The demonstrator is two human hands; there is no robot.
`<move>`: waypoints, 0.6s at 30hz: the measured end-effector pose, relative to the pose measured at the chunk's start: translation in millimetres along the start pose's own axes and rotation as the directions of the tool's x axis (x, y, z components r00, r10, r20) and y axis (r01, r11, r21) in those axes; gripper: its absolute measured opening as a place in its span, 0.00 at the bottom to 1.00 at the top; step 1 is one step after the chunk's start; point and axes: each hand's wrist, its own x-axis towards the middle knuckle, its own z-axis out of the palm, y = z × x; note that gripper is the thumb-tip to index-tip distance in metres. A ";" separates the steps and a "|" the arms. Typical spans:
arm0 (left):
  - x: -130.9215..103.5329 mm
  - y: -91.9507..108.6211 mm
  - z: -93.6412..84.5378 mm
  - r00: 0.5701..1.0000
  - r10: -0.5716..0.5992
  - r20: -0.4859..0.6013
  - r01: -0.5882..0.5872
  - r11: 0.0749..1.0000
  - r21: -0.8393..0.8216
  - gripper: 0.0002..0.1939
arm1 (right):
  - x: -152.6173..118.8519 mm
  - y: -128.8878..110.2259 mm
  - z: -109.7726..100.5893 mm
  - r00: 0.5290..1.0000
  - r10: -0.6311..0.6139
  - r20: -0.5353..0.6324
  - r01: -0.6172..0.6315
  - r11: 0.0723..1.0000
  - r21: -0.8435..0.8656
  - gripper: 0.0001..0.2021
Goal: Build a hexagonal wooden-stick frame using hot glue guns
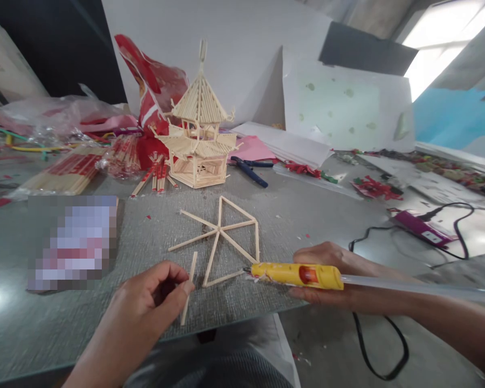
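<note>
Left fingers [185, 288] pinched narrow on thin, pale wooden stick [194, 263]: likely light, stiff, snappable; best held mid-length. Right fingers [303, 294] closed round yellow plastic glue gun [281, 273].

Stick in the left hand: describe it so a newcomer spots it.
On the grey table, in front of the stick pagoda, lies a flat spoked frame. The pale stick is just left of it, near the table's front edge, pinched in the left hand. Unlike the frame's sticks, it is joined to nothing.
</note>
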 end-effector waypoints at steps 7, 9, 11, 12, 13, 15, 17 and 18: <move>-0.1 -1.5 -0.2 1.000 0.009 -0.001 -0.009 1.000 -0.005 0.16 | -3.9 2.3 1.3 0.999 0.038 0.007 -0.038 0.999 -0.023 0.15; 0.5 -2.6 -0.3 1.000 0.018 0.000 -0.018 1.000 -0.003 0.16 | -6.4 4.6 2.1 0.999 0.050 0.004 -0.050 0.998 -0.034 0.16; 1.4 -4.3 -0.8 1.000 0.026 0.011 -0.026 1.000 0.015 0.16 | -9.1 7.0 2.8 0.998 0.059 0.002 -0.059 0.998 -0.033 0.16; 2.0 -5.1 -1.1 0.999 0.026 0.023 -0.027 0.999 0.029 0.16 | -10.3 8.1 3.1 0.998 0.070 -0.003 -0.070 0.997 -0.034 0.16; 2.5 -5.8 -1.5 0.999 0.026 0.034 -0.027 0.999 0.043 0.17 | -11.3 8.9 3.4 0.997 0.081 -0.008 -0.081 0.996 -0.033 0.16; 3.1 -6.5 -2.0 0.999 0.023 0.041 -0.026 0.998 0.065 0.17 | -12.9 10.1 3.6 0.996 0.091 -0.019 -0.092 0.995 -0.027 0.16; 3.1 -6.4 -2.2 0.999 0.026 0.026 -0.028 0.996 0.081 0.17 | -13.8 10.7 3.5 0.995 0.100 -0.020 -0.100 0.995 -0.018 0.16; 2.9 -6.1 -2.1 0.999 0.029 0.016 -0.031 0.996 0.085 0.17 | -14.2 11.0 3.4 0.995 0.099 -0.020 -0.099 0.995 -0.014 0.17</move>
